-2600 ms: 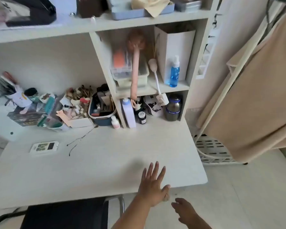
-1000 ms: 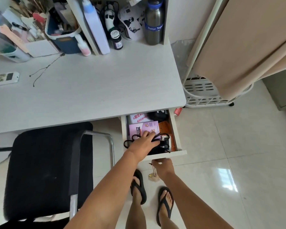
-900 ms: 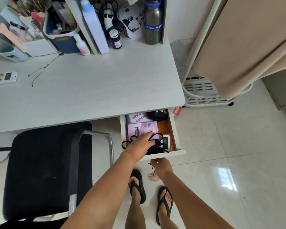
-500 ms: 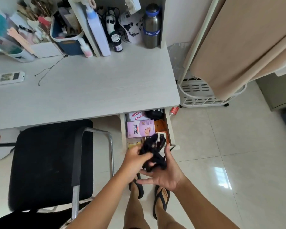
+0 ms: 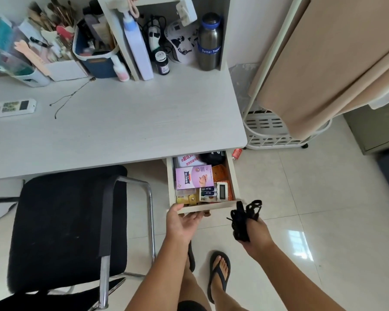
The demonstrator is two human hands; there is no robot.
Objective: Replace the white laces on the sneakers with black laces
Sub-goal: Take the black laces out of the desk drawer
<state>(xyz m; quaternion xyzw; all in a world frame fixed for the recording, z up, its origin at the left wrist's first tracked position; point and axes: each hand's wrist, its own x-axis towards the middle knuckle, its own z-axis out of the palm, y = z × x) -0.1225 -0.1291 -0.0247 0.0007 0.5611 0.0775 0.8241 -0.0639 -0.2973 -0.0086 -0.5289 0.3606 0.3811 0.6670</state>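
The laces [image 5: 243, 217] were black, the table [image 5: 126, 122] pale white woodgrain, the chair seat [image 5: 61, 225] black, the drawer's box [image 5: 193, 180] lilac, the bottle [image 5: 209, 42] steel grey with a blue band.

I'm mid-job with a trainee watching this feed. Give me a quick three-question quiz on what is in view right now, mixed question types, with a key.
1. True or false: the drawer under the desk is pulled out.
2. Which hand grips the bundle of black laces? A) left hand B) right hand C) neither
3. Fill in: the left hand's fingers touch the drawer's front ____.

Key
1. True; its contents show, including a purple box.
2. B; the laces hang clear of the drawer.
3. Edge; the palm faces up under it.
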